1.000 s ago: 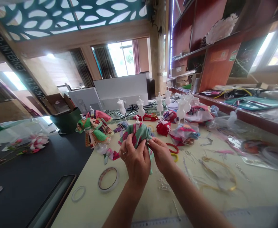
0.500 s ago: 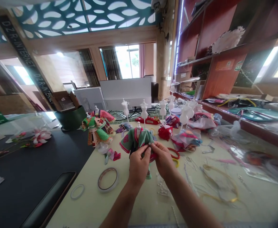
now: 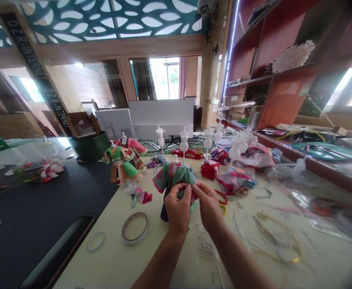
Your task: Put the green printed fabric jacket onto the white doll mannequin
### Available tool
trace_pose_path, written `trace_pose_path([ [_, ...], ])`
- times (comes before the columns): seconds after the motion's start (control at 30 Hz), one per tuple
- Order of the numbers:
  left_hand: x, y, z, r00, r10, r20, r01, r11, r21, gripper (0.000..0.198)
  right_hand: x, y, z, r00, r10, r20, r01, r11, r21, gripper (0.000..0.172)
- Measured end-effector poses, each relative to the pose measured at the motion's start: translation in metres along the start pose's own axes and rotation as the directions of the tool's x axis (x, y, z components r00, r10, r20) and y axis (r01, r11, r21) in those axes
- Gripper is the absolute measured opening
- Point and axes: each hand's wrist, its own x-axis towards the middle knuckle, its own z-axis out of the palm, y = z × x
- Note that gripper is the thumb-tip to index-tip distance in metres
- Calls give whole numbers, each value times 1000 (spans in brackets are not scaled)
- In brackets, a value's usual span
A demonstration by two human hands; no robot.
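A small white mannequin in a green doll jacket with pink trim stands on the pale table in front of me. My left hand pinches the jacket's lower front, fingers closed on the cloth. My right hand pinches the same garment from the right, fingertips almost touching the left ones. A dark skirt shows below the jacket, left of my left hand.
A tape roll and a thin clear ring lie at the left. Two dressed mannequins stand behind. Bare white mannequins, piled doll clothes, loose beads and gold wire fill the right side. A black counter adjoins.
Both hands slid lower on the green jacket and drew close together. The left sleeve and dark skirt now show. The view shifted slightly.
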Motion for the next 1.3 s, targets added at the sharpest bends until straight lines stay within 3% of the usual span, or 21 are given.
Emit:
trace_pose_path([
  [0.63,-4,0,1,1000,6,8,-6,1000,29,12,6,14,-8,975,-220,15,213,924,-318,15],
  [1.3,1,1,0,997,-10,71,7,999,37,14,5,11,-10,955,-297,5,274,872,-406,19],
])
